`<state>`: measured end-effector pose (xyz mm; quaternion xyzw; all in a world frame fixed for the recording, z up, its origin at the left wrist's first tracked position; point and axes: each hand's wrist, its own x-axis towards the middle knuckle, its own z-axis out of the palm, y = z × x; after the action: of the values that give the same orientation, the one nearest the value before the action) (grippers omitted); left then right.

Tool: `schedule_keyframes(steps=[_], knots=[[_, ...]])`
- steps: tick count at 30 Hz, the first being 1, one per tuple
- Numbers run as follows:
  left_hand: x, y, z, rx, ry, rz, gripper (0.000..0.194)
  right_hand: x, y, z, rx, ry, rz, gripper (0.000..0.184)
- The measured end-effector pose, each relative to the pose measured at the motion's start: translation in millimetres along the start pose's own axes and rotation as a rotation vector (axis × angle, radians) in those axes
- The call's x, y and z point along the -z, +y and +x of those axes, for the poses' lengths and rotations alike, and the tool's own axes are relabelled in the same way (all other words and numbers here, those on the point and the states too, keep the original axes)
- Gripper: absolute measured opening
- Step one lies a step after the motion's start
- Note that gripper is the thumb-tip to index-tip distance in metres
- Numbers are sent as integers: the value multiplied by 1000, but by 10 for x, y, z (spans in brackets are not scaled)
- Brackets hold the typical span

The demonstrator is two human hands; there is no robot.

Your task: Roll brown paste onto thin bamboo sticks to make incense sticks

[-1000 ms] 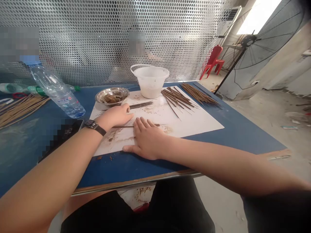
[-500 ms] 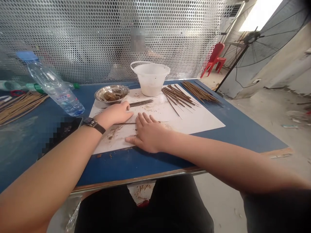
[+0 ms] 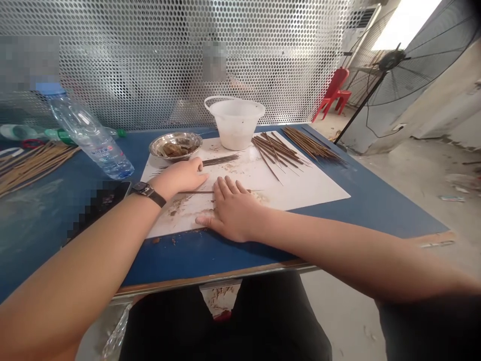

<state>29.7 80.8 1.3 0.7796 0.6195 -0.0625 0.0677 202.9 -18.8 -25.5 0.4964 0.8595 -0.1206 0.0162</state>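
My left hand [image 3: 178, 176] rests on a white sheet [image 3: 296, 188], its fingers together and holding nothing I can see. Just beyond its fingertips lies a bundle of dark, thin sticks [image 3: 221, 160]. My right hand [image 3: 235, 211] lies flat with fingers spread, on top of a thin brown stick [image 3: 197, 192] that runs out between my hands. Its far end is hidden under my fingers. Brown crumbs and smears [image 3: 176, 208] mark the sheet. A steel bowl [image 3: 175, 145] of brown paste stands near my left hand.
A white plastic pail [image 3: 235, 124] and loose sticks [image 3: 274, 153] stand beyond the sheet on a blue table [image 3: 376, 220]. A plastic water bottle [image 3: 90, 138], a phone [image 3: 99, 208] and a stick pile [image 3: 33, 168] lie left. A perforated metal screen [image 3: 124, 65] rises behind, with a person [image 3: 214, 75] beyond it.
My right hand has slid slightly away from me and to the right, and the thin stick beneath it has shifted with it. My left hand has barely moved.
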Motion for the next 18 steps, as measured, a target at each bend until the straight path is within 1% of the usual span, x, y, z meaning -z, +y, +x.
schedule_keyframes(steps=[2,6,8,10,14,16,18], knots=[[-13,-8,17,-6,2,-2,57,-4,-1,8,-9,1,-5,114],[-38,-34,55,3,6,-4,55,49,147,267,-97,46,-7,116],[-39,-39,56,13,7,2,55,61,202,334,-125,56,4,119],[-32,-36,43,10,8,10,56,40,196,281,-104,57,16,121],[-15,-18,13,-16,-10,-7,60,-35,114,47,-23,53,38,122],[-13,-11,9,-12,-13,-17,61,-34,126,40,-15,47,31,121],[-13,-8,11,-1,-14,-28,61,2,189,135,-26,42,17,120]])
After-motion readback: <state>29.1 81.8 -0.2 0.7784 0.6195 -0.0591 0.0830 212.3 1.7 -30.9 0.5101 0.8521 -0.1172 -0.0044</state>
